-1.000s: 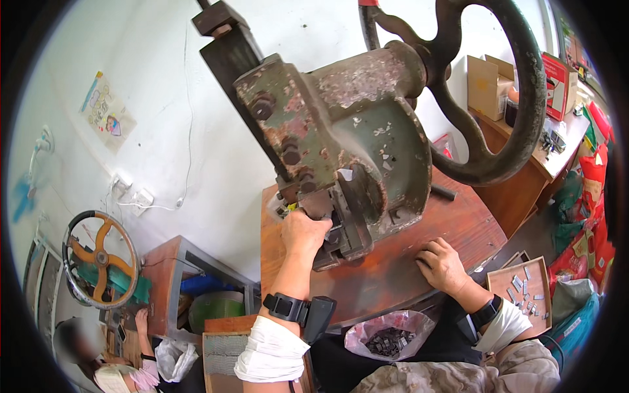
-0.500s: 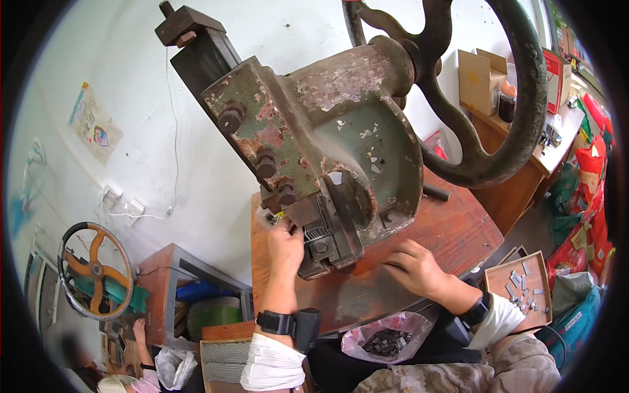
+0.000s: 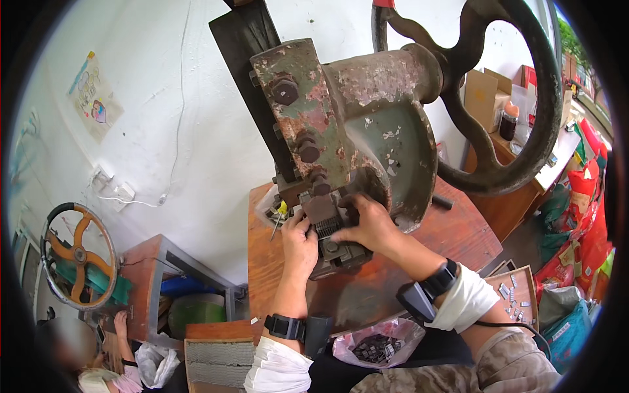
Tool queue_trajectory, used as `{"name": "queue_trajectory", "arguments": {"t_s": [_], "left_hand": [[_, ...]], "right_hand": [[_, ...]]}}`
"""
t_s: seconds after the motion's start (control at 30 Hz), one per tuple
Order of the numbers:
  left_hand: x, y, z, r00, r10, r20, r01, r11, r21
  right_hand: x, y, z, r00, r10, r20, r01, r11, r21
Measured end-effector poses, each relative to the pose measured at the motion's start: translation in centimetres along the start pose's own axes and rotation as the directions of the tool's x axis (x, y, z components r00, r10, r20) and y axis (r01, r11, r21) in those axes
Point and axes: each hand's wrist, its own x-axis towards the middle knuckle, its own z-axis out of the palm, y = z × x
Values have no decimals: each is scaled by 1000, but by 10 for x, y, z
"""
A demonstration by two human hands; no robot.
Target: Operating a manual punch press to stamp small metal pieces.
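Observation:
A hand-operated screw press [image 3: 304,121], worn green with rust, stands on a reddish wooden table [image 3: 452,229]. Under its ram sits a dark metal die block [image 3: 341,255] with a large bolt and a ridged, comb-like metal part [image 3: 325,227]. My left hand [image 3: 300,249] is at the left side of this part, its fingers bent together at the edge; whatever they pinch is hidden. From the right, my right hand [image 3: 375,228] reaches in with thumb and fingers apart, thumb by the ridged part and fingertips beside the ram.
The press's big handwheel [image 3: 553,98] arches at upper right. In front of me lies a pink bag [image 3: 342,350] of small dark metal pieces. A shallow box [image 3: 532,281] at right holds silvery pieces. Behind my left hand are a yellow-handled tool [image 3: 282,208] and a container. Another person's arm [image 3: 124,334] shows lower left.
My right hand has moved left from beside the press to the die. My left hand stays at the die's left side. The view has shifted, so the press appears farther right.

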Motion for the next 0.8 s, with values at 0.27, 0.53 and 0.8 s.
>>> {"name": "queue_trajectory", "arguments": {"t_s": [0.27,0.53,0.8], "left_hand": [[-5,4,1,993,-97,71,90,992,89],[-9,7,3,993,-106,45,96,980,174],[-9,4,0,990,-86,109,71,988,137]], "right_hand": [[39,-166,-261,657,-635,-406,62,582,-810],[58,-134,-306,859,72,-507,-184,968,-173],[-66,21,-170,561,-309,-768,2,928,-372]]}}
